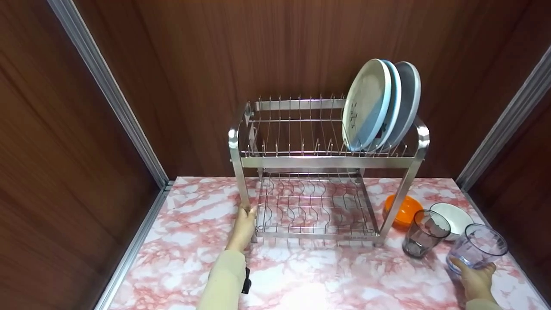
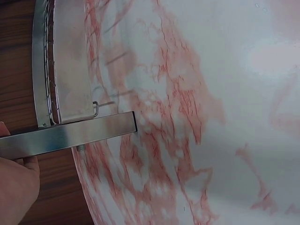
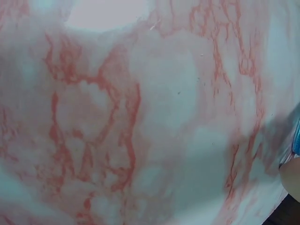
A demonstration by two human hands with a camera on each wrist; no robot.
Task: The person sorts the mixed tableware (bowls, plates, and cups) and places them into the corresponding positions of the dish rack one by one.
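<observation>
A two-tier metal dish rack (image 1: 327, 162) stands on the pink marbled table. My left hand (image 1: 243, 224) grips its front left leg low down; in the left wrist view the fingers wrap around that metal leg (image 2: 70, 137). At the right, my right hand (image 1: 477, 275) holds a clear bluish glass (image 1: 484, 243) near its base, the glass tilted to the right. Only a fingertip (image 3: 291, 180) and a sliver of blue glass show in the right wrist view. Several plates (image 1: 369, 105) stand on edge at the right end of the rack's upper tier.
Beside the held glass is a grey tinted glass (image 1: 419, 241). Behind them sit an orange bowl (image 1: 407, 212) and a white bowl (image 1: 454, 217), close to the rack's right leg. Brown wood panels (image 1: 206, 51) with metal edging enclose the table at the back and both sides.
</observation>
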